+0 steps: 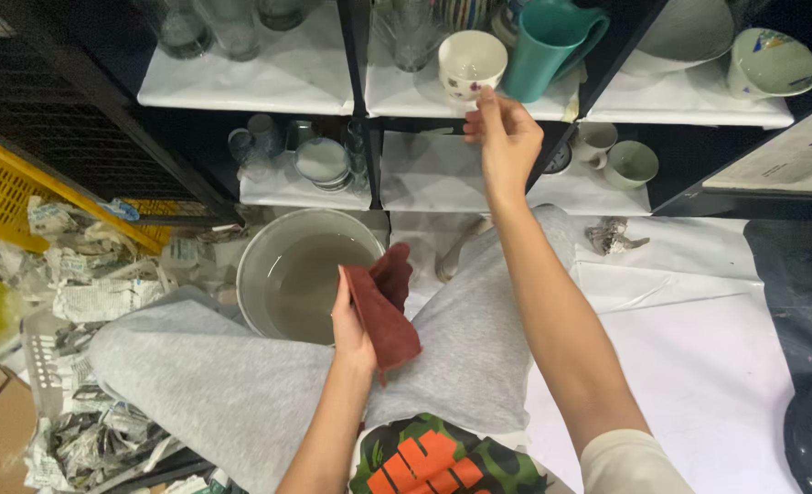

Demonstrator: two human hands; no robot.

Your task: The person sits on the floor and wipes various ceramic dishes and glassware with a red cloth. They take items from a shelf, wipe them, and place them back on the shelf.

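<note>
White cup point(472, 64) with small floral print sits on the upper shelf's white paper liner, upright, mouth open toward camera; right hand point(505, 139) is raised to it from below, fingertips pinched at its lower rim, touching. Whether the cup's weight is on the shelf or in the fingers, cannot tell. Cup is well above and to the right of the left hand.

Largest to smallest:
- Black shelving unit point(365, 69), two rows of compartments, each lined with white paper. Fills the top of the view.
- Grey trousers point(214, 384) of the seated person, knees spread, lower half of the view.
- White sheet point(699, 366) on the floor at right.
- Yellow crate point(4, 192) at far left, crumpled newspaper point(95, 284) piled beside and below it.
- Grey round basin point(301, 270) holding water, on the floor between the knees, just under the lower shelf.
- Teal jug point(543, 41), just right of the cup, same compartment, near touching.
- Pale bowls, upper right compartment, one tilted on its side point(772, 62).
- Dark red cloth point(383, 306), gripped in the left hand point(351, 320), fingers closed round one edge, rest hanging loose over the right thigh, beside the basin rim.
- Two pale mugs point(621, 155), lower right compartment, just right of the right wrist.
- Clear glasses point(186, 27), upper left compartment; more glassware and a stack of small plates point(322, 163) below.
- Small crumpled grey wad point(612, 236) on the white sheet.
</note>
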